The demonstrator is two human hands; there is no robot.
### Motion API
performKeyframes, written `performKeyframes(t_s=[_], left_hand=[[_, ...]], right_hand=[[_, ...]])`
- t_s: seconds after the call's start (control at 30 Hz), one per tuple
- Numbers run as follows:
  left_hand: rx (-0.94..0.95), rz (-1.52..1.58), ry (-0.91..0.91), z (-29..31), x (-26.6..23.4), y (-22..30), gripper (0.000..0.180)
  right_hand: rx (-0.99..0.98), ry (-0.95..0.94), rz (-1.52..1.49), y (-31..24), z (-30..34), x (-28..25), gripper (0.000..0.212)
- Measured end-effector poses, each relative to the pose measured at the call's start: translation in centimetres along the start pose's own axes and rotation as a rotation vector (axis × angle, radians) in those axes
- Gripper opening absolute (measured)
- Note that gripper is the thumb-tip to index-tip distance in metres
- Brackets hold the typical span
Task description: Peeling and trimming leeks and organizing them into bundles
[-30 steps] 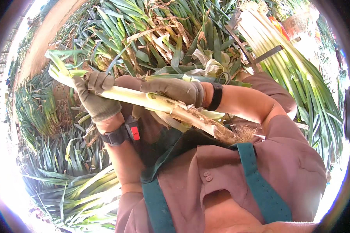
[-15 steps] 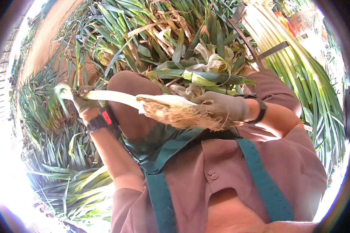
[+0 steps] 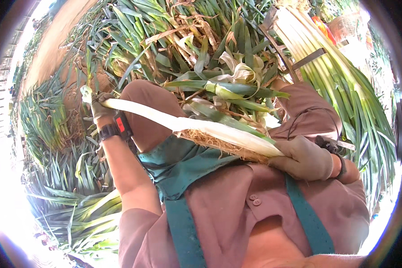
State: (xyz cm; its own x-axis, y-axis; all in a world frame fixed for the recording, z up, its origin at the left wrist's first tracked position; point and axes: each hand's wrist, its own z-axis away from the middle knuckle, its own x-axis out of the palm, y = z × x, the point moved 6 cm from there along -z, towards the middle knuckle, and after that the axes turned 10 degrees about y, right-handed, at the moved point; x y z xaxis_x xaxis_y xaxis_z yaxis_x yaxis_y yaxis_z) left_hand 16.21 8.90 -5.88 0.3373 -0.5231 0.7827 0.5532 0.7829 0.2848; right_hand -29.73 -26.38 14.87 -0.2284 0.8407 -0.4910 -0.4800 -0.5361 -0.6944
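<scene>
A long green onion [image 3: 140,109] stretches slantwise across my lap, its white stalk bare and smooth. My left hand [image 3: 102,105], in a dark-palmed glove, is closed round the stalk's left end. Shaggy brown roots [image 3: 223,145] hang along the stalk's underside towards the right. My right hand [image 3: 306,158], gloved in grey-beige, has its fingers closed on the pale right end, which looks like outer skin. A green leaf strip lies along that end; whether the fingers grip it too, I cannot tell.
Loose green leaves and pale peelings [image 3: 243,69] lie just beyond my knees. Behind them is a heap of green onions [image 3: 143,27]. A bundle of white stalks [image 3: 303,40] rests at the right against a metal bracket [image 3: 310,58]. More onions lie at the left [image 3: 42,116].
My right hand has moved right and towards my body, drawing the pale end out longer and lower. My left hand has stayed nearly in place, still gripping the stalk.
</scene>
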Motion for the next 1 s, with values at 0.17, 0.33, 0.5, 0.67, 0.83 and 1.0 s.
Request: performKeyframes(t_s=[0.17,0.33,0.5,0.67,0.83,1.0], left_hand=[[0.822,-0.95,0.103,-0.3,-4.4,9.7,0.017],[0.461,-0.523,-0.079,-3.7,-10.2,16.2,0.034],[0.696,-0.078,0.016,-4.7,-5.6,14.7,0.034],[0.717,-0.002,-0.256,3.7,9.3,-2.6,0.033],[0.38,-0.255,-0.438,18.2,19.0,-19.2,0.03],[0.658,-1.143,-0.343,21.5,15.3,-22.6,0.042]], right_hand=[[0.164,0.374,-0.593,7.1,7.2,-2.2,0.029],[-0.128,1.235,-0.313,6.1,10.6,-8.1,0.022],[-0.282,0.692,1.181,4.3,-6.9,-1.2,0.029],[-0.437,0.665,0.758,-3.1,-12.1,-3.0,0.036],[-0.551,0.888,0.477,-8.0,-16.1,-4.1,0.033],[-0.492,1.005,0.238,-8.3,-18.4,-6.6,0.03]])
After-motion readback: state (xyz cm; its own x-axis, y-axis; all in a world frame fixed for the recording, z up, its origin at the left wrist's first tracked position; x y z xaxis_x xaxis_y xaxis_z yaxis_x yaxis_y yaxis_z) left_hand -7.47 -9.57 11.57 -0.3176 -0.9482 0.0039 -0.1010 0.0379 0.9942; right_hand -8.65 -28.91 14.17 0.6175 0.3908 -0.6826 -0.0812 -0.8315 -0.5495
